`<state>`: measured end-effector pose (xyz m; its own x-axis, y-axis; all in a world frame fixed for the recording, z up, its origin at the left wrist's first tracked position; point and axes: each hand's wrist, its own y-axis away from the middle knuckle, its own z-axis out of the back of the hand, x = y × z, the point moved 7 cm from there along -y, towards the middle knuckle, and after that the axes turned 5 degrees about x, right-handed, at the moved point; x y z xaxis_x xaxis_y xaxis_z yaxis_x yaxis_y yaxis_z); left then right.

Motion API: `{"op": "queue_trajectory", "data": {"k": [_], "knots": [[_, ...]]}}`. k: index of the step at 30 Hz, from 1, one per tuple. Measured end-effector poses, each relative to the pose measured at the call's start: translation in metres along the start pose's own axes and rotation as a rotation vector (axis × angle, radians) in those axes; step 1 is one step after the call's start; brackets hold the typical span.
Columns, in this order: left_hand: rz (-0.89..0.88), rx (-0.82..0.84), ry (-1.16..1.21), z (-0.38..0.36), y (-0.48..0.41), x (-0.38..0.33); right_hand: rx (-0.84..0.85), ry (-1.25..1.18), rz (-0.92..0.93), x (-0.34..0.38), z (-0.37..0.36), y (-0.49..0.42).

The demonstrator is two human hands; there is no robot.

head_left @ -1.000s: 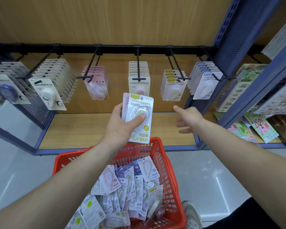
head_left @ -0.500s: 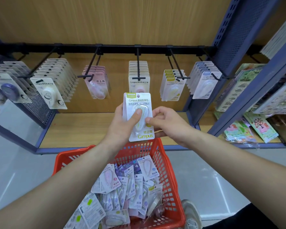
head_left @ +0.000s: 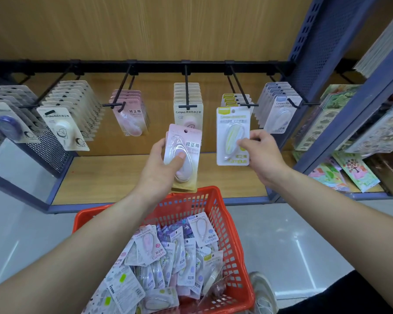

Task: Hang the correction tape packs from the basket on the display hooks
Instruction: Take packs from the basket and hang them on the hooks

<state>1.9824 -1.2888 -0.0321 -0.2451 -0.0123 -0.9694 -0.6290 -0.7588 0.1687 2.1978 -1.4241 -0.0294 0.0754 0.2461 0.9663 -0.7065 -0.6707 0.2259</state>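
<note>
Your right hand (head_left: 262, 158) pinches yellow pack (head_left: 233, 135) near hook (head_left: 242, 90). Your left hand (head_left: 161, 168) grips pink packs (head_left: 184, 155) above basket (head_left: 234, 245).

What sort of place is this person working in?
Probably a stationery shop: correction tape packs hang in rows on display hooks, a red basket holds more packs, and sticker sheets sit alongside. The left hand holds a pink pack, the right hand a yellow pack.
</note>
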Motion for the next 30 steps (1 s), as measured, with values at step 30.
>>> {"op": "queue_trajectory", "data": {"k": [30], "knots": [[-0.04,0.009,0.016,-0.005,0.0,0.0,0.221,0.311,-0.155,-0.019,-0.028,-0.007]]}}
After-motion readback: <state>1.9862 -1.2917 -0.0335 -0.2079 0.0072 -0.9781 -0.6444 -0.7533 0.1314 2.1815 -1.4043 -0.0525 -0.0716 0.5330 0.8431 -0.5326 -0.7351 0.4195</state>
